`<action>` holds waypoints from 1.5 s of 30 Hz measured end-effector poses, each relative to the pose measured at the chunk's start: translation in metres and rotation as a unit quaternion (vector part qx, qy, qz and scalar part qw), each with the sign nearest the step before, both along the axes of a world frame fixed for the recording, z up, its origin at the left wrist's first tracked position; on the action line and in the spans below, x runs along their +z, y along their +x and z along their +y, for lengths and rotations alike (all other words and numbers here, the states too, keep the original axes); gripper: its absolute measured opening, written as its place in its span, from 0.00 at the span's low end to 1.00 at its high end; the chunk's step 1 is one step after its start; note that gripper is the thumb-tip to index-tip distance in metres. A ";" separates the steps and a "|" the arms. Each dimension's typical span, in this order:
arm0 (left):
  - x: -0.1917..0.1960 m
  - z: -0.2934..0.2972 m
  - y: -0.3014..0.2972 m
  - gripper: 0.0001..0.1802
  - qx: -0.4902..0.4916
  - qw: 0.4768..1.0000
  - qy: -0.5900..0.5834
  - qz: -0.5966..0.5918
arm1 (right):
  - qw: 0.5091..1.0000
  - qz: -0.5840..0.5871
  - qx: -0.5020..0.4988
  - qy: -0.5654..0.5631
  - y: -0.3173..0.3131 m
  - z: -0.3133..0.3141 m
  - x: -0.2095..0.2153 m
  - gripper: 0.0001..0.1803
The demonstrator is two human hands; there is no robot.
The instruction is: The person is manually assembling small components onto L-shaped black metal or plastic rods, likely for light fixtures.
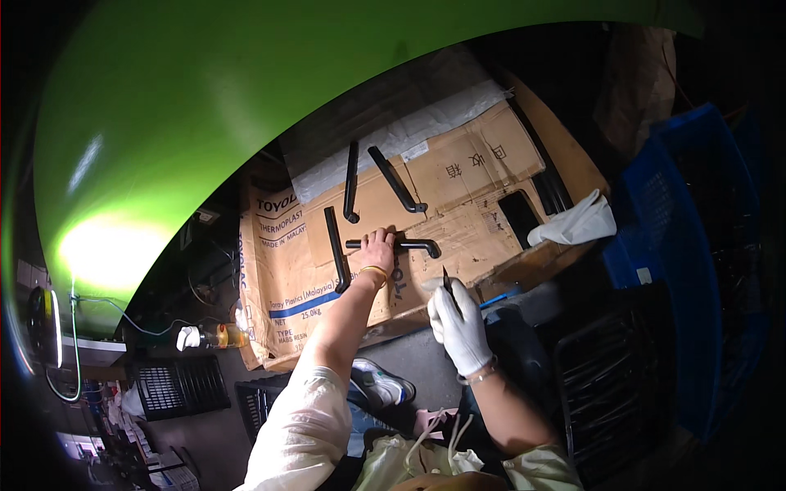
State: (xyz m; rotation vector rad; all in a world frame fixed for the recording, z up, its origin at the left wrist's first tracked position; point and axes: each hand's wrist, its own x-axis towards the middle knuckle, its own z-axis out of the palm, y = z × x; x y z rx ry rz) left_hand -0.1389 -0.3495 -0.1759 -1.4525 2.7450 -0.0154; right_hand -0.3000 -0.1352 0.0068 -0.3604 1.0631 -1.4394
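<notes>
Pale sleeves (299, 425) below the cardboard (454, 196)

On it, three black bars (335, 245) lie loose; whether finished, I cannot tell. The bare left hand (377, 250) covers a fourth bar (413, 244), its pinch hidden. By its near edge, the gloved right hand (458, 326) pinches a slim dark tool (446, 280). At its right, a white glove (577, 221), then a blue crate (679, 270).
</notes>
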 end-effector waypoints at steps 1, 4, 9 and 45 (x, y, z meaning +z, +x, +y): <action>-0.002 -0.006 0.000 0.21 -0.018 0.999 0.020 -0.019 | 1.000 -0.006 0.001 0.001 -0.002 0.000 0.003 0.11; -0.003 -0.025 0.008 0.16 -0.092 0.995 0.008 0.042 | 1.000 -0.027 0.005 0.002 -0.004 0.005 0.004 0.11; 0.033 -0.087 -0.033 0.17 0.075 0.966 -0.003 0.248 | 0.993 -0.117 0.013 0.010 0.002 0.006 0.002 0.11; -0.027 -0.029 0.167 0.35 0.425 0.871 0.237 0.068 | 0.999 -0.040 0.022 0.015 0.017 -0.001 -0.009 0.09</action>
